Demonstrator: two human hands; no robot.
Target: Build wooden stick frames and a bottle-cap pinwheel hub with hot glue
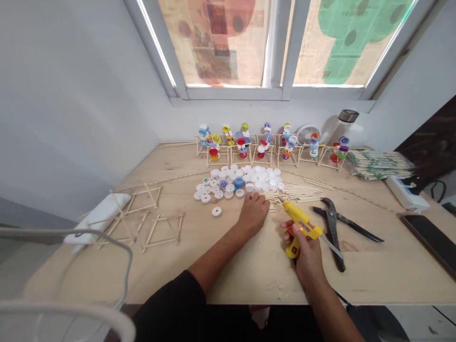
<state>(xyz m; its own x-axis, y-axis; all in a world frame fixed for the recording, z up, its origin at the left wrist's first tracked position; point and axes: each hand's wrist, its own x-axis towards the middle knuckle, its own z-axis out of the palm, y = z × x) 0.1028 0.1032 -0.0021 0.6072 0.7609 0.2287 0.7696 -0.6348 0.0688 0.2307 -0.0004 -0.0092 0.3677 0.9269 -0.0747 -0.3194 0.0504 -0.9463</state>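
Note:
My right hand is wrapped around a yellow glue gun, with a clear glue stick poking out of its back. The nozzle points up and left, close to a pile of thin wooden sticks. My left hand rests back upward at the left end of that pile, its fingers curled down. Whatever is under the fingertips is hidden. Just beyond it lies a heap of mostly white bottle caps, with a few blue ones among them. A single white cap sits apart to the left.
Stick frames with colourful cap stacks line the back. Bare stick frames lie left, near a white cable. At right are black pliers, a power strip, bagged sticks and a phone. A bottle stands behind.

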